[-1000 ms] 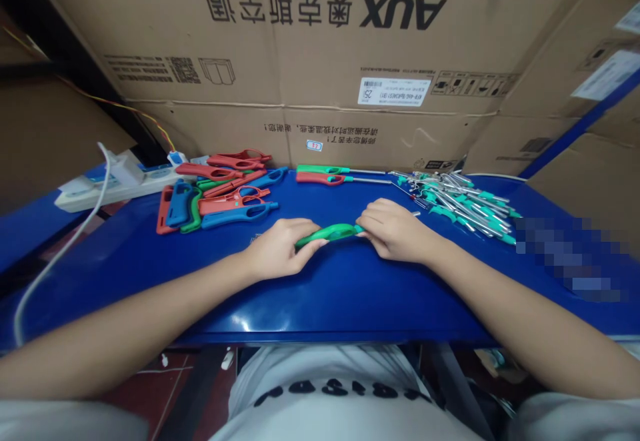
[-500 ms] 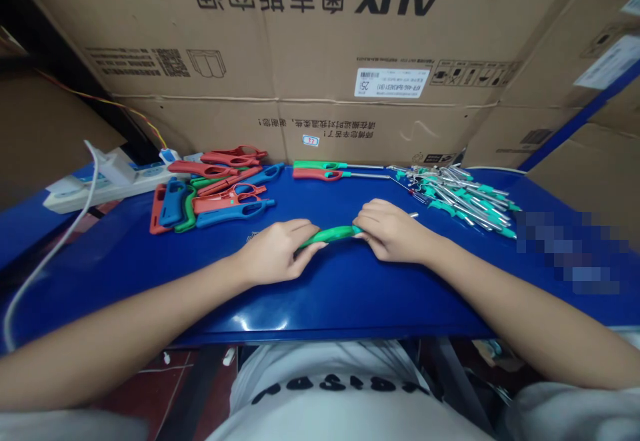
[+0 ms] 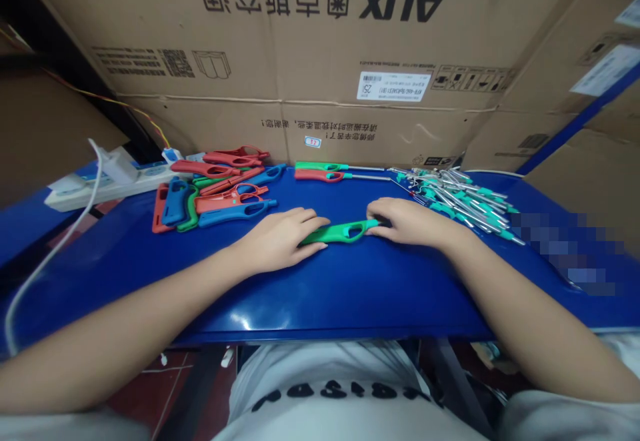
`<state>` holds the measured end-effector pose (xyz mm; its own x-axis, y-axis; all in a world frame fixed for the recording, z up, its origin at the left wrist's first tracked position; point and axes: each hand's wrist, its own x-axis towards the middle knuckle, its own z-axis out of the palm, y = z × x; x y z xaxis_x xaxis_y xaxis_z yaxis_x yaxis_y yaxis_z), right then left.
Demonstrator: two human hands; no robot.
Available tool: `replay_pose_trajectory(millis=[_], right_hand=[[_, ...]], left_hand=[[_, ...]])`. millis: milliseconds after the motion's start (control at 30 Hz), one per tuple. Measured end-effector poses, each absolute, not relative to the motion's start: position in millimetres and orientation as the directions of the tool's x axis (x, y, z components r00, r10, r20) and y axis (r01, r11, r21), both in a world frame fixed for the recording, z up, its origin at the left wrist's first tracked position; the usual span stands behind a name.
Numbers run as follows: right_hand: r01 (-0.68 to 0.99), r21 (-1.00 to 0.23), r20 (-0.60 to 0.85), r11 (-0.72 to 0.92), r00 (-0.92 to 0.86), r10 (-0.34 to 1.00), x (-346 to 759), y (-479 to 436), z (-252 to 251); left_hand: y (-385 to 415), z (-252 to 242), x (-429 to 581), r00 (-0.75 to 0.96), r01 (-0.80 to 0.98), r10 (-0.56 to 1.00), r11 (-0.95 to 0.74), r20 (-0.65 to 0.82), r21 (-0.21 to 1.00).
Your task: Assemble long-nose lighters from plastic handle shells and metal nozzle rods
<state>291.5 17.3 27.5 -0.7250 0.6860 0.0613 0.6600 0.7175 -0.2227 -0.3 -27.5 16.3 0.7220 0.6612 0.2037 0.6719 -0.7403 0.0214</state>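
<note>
A green stick lighter [image 3: 334,234] lies level between my two hands, low over the table, its trigger opening now facing up. My left hand [image 3: 285,238] pinches the rear end of the handle between thumb and fingers. At the front, my right hand [image 3: 413,221] has its fingers closed about the teal collar; the metal tube beyond is hidden by that hand. Just behind, a green lighter [image 3: 320,166] and a red lighter [image 3: 320,175] with metal tubes lie side by side on the blue tabletop [image 3: 340,288].
Red, blue and green lighter handles [image 3: 235,211] are heaped at the left. Metal tubes with teal parts [image 3: 465,198] form a pile at the right. A power strip [image 3: 110,188] with a white cable lies far left. A cardboard wall [image 3: 320,48] stands behind.
The green lighter has rolled so its trigger opening shows. My right hand has slid slightly right toward its front, uncovering more of the handle. My left hand keeps its hold.
</note>
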Motion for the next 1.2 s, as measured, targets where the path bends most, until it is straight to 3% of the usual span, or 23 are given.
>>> replay_pose_trajectory(millis=[100, 167, 300, 400, 500, 700, 800, 867, 900, 1000, 1100, 1200], right_hand=[[0.714, -0.367, -0.034, 0.596, -0.65, 0.759, 299, 23, 30], [0.777, -0.368, -0.027, 0.511, -0.558, 0.829, 304, 27, 32], [0.983, -0.093, 0.147, 0.158, -0.144, 0.979, 312, 33, 35], [0.995, 0.072, 0.113, -0.076, 0.067, 0.991, 319, 39, 33], [0.988, 0.109, 0.017, -0.11, 0.108, 0.994, 323, 45, 30], [0.979, 0.145, -0.013, -0.143, 0.147, 0.989, 333, 40, 49], [0.986, 0.011, 0.206, -0.167, 0.161, 0.965, 329, 27, 67], [0.979, -0.203, 0.404, -0.032, 0.114, 0.908, 315, 19, 73], [0.932, -0.342, 0.433, 0.117, 0.045, 0.9, 305, 15, 73], [0.602, -0.673, 0.374, 0.431, -0.226, 0.899, 263, 3, 64], [0.381, -0.785, 0.342, 0.489, -0.392, 0.854, 223, -4, 47], [0.309, -0.839, 0.283, 0.448, -0.455, 0.844, 195, -1, 31]], left_hand=[[-26, 16, -2, 0.717, 0.679, 0.673, -0.733, 0.181, 0.036], [-25, 15, -2, 0.712, 0.681, 0.678, -0.73, 0.182, 0.055], [-25, 11, -2, 0.704, 0.667, 0.682, -0.731, 0.198, 0.146], [-26, 9, -1, 0.702, 0.643, 0.678, -0.735, 0.216, 0.217], [-30, 9, 1, 0.718, 0.613, 0.664, -0.746, 0.21, 0.261], [-39, 7, 8, 0.745, 0.575, 0.63, -0.774, 0.221, 0.265], [-43, 4, 13, 0.747, 0.567, 0.625, -0.776, 0.226, 0.275], [-47, 3, 17, 0.747, 0.568, 0.623, -0.779, 0.232, 0.266], [-49, 3, 19, 0.749, 0.569, 0.62, -0.783, 0.233, 0.251], [-57, 3, 25, 0.77, 0.563, 0.599, -0.8, 0.222, 0.206], [-63, 3, 29, 0.781, 0.562, 0.589, -0.808, 0.209, 0.179], [-65, 0, 30, 0.775, 0.553, 0.584, -0.811, 0.239, 0.189]])
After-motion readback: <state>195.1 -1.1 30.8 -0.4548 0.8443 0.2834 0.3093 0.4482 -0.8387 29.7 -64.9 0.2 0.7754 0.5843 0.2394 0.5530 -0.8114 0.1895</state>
